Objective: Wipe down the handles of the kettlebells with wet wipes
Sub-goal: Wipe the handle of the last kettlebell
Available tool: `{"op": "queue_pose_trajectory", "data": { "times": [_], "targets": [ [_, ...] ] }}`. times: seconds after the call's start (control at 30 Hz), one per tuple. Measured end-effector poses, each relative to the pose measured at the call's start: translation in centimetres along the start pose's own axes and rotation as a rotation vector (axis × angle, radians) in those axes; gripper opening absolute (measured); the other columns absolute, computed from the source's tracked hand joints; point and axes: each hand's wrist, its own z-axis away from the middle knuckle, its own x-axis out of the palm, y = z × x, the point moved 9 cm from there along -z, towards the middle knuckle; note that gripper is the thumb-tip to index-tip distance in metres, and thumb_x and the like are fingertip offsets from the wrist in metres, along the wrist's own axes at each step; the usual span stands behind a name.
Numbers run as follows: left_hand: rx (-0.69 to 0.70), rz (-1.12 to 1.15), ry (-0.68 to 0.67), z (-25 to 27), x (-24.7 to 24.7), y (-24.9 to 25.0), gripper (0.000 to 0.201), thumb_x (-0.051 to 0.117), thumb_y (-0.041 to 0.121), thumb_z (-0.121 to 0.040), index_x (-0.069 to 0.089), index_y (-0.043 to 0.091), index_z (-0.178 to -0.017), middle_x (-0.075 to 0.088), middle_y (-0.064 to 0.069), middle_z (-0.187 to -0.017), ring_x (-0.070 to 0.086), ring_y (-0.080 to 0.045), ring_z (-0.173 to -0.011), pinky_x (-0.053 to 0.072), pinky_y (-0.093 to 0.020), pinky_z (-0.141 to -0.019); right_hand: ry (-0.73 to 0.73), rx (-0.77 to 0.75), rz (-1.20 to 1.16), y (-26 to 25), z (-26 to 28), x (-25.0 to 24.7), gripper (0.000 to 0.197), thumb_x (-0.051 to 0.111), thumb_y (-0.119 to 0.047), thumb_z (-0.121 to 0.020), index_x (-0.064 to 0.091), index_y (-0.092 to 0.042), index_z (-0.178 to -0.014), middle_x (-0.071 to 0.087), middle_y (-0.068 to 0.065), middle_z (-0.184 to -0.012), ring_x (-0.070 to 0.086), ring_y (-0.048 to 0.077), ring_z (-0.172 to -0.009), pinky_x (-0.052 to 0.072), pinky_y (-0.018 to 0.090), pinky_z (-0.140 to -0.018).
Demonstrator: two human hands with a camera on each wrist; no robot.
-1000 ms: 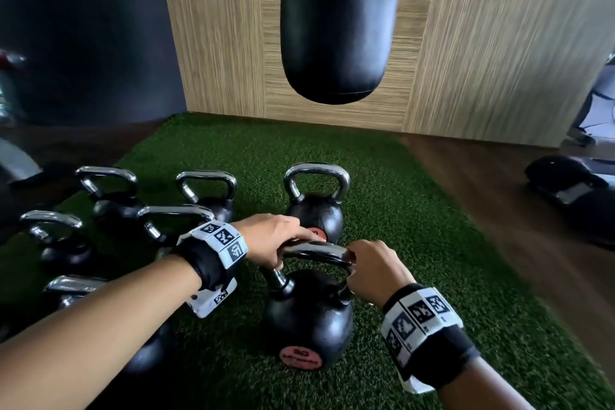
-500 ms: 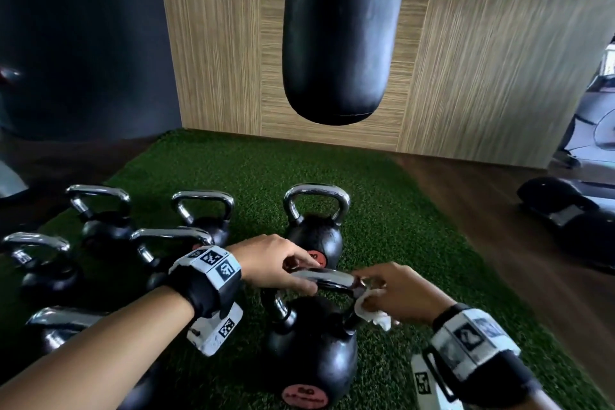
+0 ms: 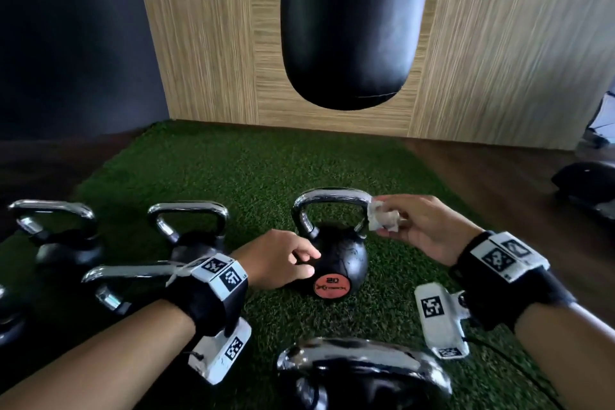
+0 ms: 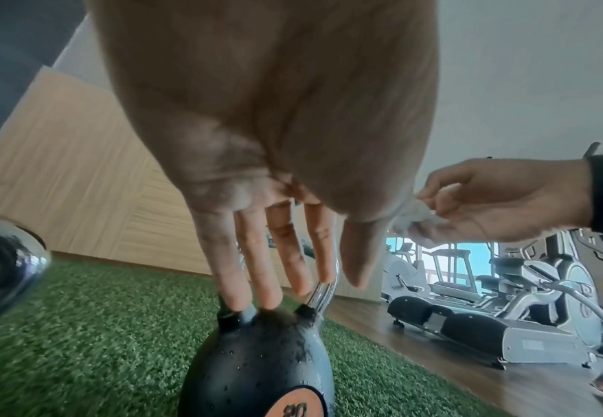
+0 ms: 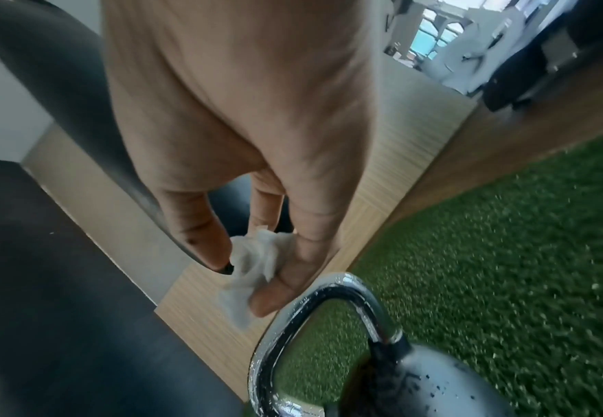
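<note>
A black kettlebell (image 3: 337, 263) marked 20 stands mid-turf with a chrome handle (image 3: 327, 198). My right hand (image 3: 399, 226) pinches a crumpled white wet wipe (image 3: 381, 221) at the handle's top right corner. In the right wrist view the wipe (image 5: 253, 259) sits between thumb and fingers just above the chrome handle (image 5: 360, 293). My left hand (image 3: 299, 260) is at the kettlebell's left shoulder. In the left wrist view its fingers (image 4: 275, 268) reach straight down to the base of the handle on the kettlebell (image 4: 257, 366) and hold nothing.
Another kettlebell handle (image 3: 362, 363) lies close in front of me at the bottom edge. Several more kettlebells (image 3: 189, 230) stand on the left of the green turf (image 3: 233, 176). A black punching bag (image 3: 349, 27) hangs above. Wooden floor and gym machines (image 4: 507, 296) are to the right.
Both hands have left the near kettlebell's handle and moved forward to the farther one marked 20. The right hand carried the wipe to that handle's right corner.
</note>
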Motion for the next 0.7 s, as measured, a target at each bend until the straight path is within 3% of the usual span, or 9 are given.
{"op": "queue_pose_trajectory", "data": {
  "times": [0.1, 0.2, 0.27, 0.33, 0.43, 0.5, 0.6, 0.63, 0.7],
  "targets": [
    [0.055, -0.062, 0.014, -3.3, 1.8, -0.5, 0.047, 0.065, 0.038, -0.093, 0.060, 0.030, -0.139, 0.061, 0.004, -0.134, 0.058, -0.013, -0.122, 0.047, -0.034, -0.106, 0.078, -0.026, -0.100, 0.4, -3.7, -0.4, 0.017, 0.065, -0.011, -0.093, 0.071, 0.003, -0.100, 0.069, 0.019, -0.093, 0.070, 0.022, -0.067, 0.061, 0.032, -0.059],
    [0.102, -0.085, 0.056, -5.6, 3.8, 0.1, 0.055, 0.063, 0.032, -0.095, 0.050, 0.025, -0.149, 0.048, 0.002, -0.152, 0.046, -0.014, -0.139, 0.038, -0.031, -0.117, 0.219, -0.188, 0.019, -0.5, -6.3, -1.2, 0.014, 0.064, -0.009, -0.095, 0.077, -0.005, -0.095, 0.076, 0.014, -0.100, 0.074, 0.022, -0.083, 0.062, 0.040, -0.080],
    [0.129, -0.111, 0.086, -6.4, 4.8, 0.5, 0.061, 0.060, 0.033, -0.096, 0.042, 0.025, -0.154, 0.041, 0.006, -0.157, 0.040, -0.013, -0.144, 0.040, -0.033, -0.117, 0.305, -0.369, 0.322, -2.2, -7.1, -1.0, 0.018, 0.065, -0.011, -0.095, 0.078, -0.013, -0.107, 0.076, 0.001, -0.106, 0.072, 0.006, -0.093, 0.058, 0.029, -0.086],
    [0.158, -0.126, 0.110, -7.0, 5.4, 0.8, 0.068, 0.060, 0.034, -0.097, 0.033, 0.024, -0.158, 0.033, 0.007, -0.161, 0.031, -0.014, -0.149, 0.037, -0.035, -0.120, 0.325, -0.542, 0.628, -3.5, -7.4, 0.5, 0.023, 0.066, -0.014, -0.094, 0.078, -0.023, -0.112, 0.071, -0.013, -0.104, 0.062, -0.012, -0.079, 0.047, 0.007, -0.070],
    [0.218, -0.200, 0.127, -8.0, 5.4, 1.2, 0.077, 0.058, 0.032, -0.099, 0.018, 0.016, -0.162, 0.021, 0.000, -0.168, 0.017, -0.019, -0.155, 0.014, -0.025, -0.119, 0.300, -0.726, 0.879, -4.3, -7.6, 3.6, 0.022, 0.069, -0.018, -0.093, 0.078, -0.022, -0.112, 0.065, -0.007, -0.107, 0.060, -0.002, -0.083, 0.041, -0.002, -0.071],
    [0.222, -0.249, 0.123, -8.9, 5.4, 1.1, 0.079, 0.054, 0.029, -0.100, 0.009, 0.011, -0.163, 0.012, -0.005, -0.170, 0.009, -0.021, -0.157, 0.007, -0.026, -0.120, 0.244, -0.833, 0.943, -4.5, -7.5, 5.7, 0.020, 0.071, -0.015, -0.093, 0.079, -0.016, -0.111, 0.067, 0.000, -0.111, 0.064, 0.009, -0.087, 0.046, 0.002, -0.079],
    [0.201, -0.316, 0.087, -10.7, 6.1, 1.0, 0.081, 0.053, 0.032, -0.102, 0.005, 0.007, -0.162, 0.005, -0.010, -0.171, 0.000, -0.023, -0.158, 0.005, -0.035, -0.129, 0.166, -0.877, 1.066, -4.0, -7.8, 7.9, 0.019, 0.071, -0.010, -0.093, 0.078, -0.010, -0.111, 0.071, 0.009, -0.120, 0.070, 0.018, -0.100, 0.056, 0.028, -0.094],
    [0.203, -0.354, 0.067, -11.4, 6.5, 1.1, 0.084, 0.055, 0.038, -0.100, 0.006, 0.007, -0.162, 0.005, -0.012, -0.171, -0.001, -0.025, -0.158, 0.005, -0.038, -0.130, 0.141, -0.870, 1.096, -3.7, -8.1, 8.3, 0.020, 0.069, -0.009, -0.094, 0.077, -0.009, -0.112, 0.071, 0.010, -0.123, 0.071, 0.019, -0.105, 0.055, 0.031, -0.098],
    [0.203, -0.443, 0.020, -12.4, 7.5, 1.0, 0.097, 0.058, 0.056, -0.094, 0.007, 0.008, -0.162, 0.003, -0.014, -0.170, -0.003, -0.029, -0.158, 0.005, -0.044, -0.130, 0.117, -0.847, 1.116, -2.9, -8.4, 8.7, 0.021, 0.067, -0.010, -0.096, 0.077, -0.009, -0.115, 0.071, 0.007, -0.126, 0.069, 0.017, -0.113, 0.048, 0.023, -0.106]
  ]
}}
